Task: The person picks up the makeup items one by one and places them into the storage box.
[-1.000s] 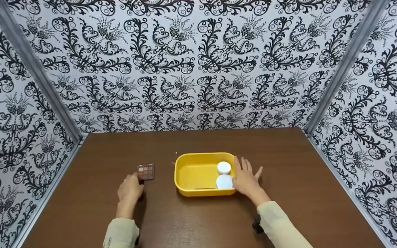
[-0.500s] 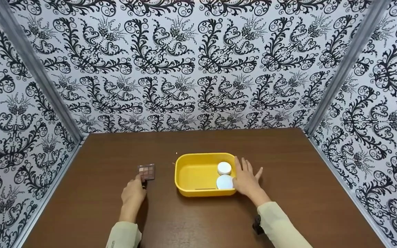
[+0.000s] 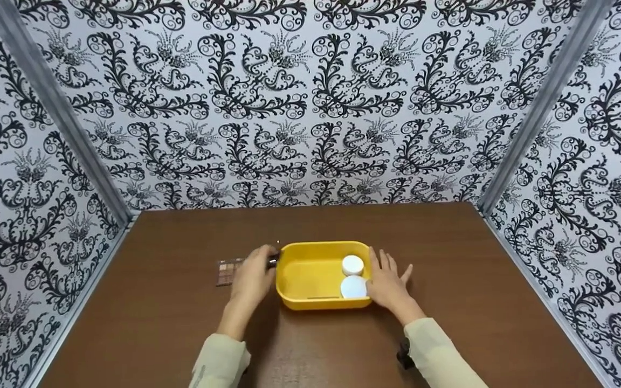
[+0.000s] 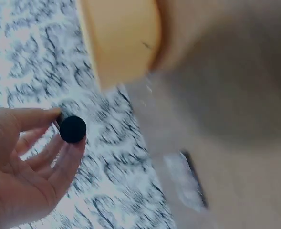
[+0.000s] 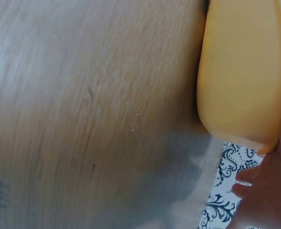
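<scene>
My left hand [image 3: 254,275] pinches a small black tube [image 4: 72,129] between thumb and fingertips; its round dark end faces the left wrist camera. The hand is just beside the left end of a yellow plastic tub [image 3: 302,304], the tube close to the rim. My right hand [image 3: 388,283] rests at the tub's right end, fingers fairly straight and spread along the rim. Inside the tub stand a small white round jar [image 3: 352,265] and a larger white round one [image 3: 353,287], both at the right. An eyeshadow palette [image 3: 225,274] lies on the table, partly hidden behind my left hand.
The tub stands on a brown wooden table [image 3: 321,350]. Black-and-white patterned walls [image 3: 310,108] rise at the back and both sides, with grey strips [image 3: 537,108] in the corners. A thin dark line shows on the tub's floor near its front wall.
My left hand has moved from in front of the palette, right and away from me, to the tub's left rim, carrying the black tube. The right hand stays at the tub's right end.
</scene>
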Tool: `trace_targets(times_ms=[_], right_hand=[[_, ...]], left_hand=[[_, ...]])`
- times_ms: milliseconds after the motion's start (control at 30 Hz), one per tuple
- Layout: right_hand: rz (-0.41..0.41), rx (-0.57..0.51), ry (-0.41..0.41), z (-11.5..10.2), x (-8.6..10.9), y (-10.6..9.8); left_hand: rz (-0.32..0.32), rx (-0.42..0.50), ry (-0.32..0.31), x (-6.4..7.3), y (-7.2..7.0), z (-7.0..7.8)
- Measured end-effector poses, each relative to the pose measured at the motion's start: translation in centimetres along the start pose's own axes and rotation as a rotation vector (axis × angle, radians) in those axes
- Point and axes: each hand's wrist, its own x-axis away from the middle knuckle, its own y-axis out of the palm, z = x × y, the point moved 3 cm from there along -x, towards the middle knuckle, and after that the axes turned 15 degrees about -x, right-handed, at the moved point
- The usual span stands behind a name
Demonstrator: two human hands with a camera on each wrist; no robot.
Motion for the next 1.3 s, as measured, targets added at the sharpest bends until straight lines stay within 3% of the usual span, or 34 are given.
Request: trace_targets(times_ms=[167,333,467,600,900,1100,1300], right_hand=[[-0.001,-0.011,0.007,0.0,-0.1,0.0],[0.009,-0.008,-0.002,0.1,0.2,0.2],[0.011,-0.003,-0.013,0.3,0.2,0.6],[0.016,-0.003,-0.013,0.3,0.0,0.7],[0.013,-0.008,-0.007,0.4,-0.2,0.6],[0.015,-0.012,-0.006,0.4,-0.2,0.4],[0.021,-0.008,-0.010,0.1,-0.2,0.2]], left_hand=[[-0.114,0.016,0.163,-0.7,1.6,3.8],[-0.274,0.025,0.278,-0.9,4.4,5.9],[-0.403,0.025,0.323,-1.1,6.4,6.7],[-0.498,0.028,0.318,-1.3,7.5,7.2],[-0.518,-0.010,0.316,-1.4,8.1,7.7],[-0.522,0.038,0.319,-1.1,8.8,7.7],[-0.523,0.065,0.300,-1.0,8.4,7.4]])
